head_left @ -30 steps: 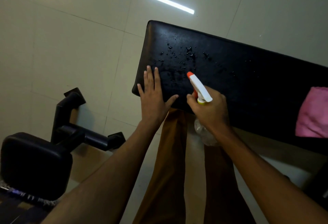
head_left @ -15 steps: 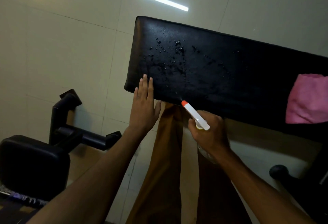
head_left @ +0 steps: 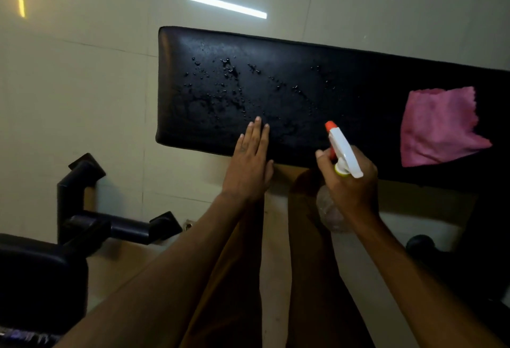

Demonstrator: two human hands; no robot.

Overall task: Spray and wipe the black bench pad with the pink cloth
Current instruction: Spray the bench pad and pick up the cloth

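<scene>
Flatly, the left hand (head_left: 249,164) was pressed, fingers (head_left: 258,133) together, on the wet black bench pad (head_left: 345,93); the spray bottle (head_left: 342,154) was gripped by the right hand (head_left: 349,182), the pink cloth (head_left: 438,126) laid at three o'clock.

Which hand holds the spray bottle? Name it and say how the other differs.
The right hand grips the spray bottle, fingers curled round its neck. The left hand lies flat, fingers straight, on the black bench pad.

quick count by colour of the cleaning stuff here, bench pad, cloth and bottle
black: 1, the bench pad
pink: 1, the cloth lying on the pad
white with orange nozzle: 1, the spray bottle held in the right hand
total: 3
</scene>
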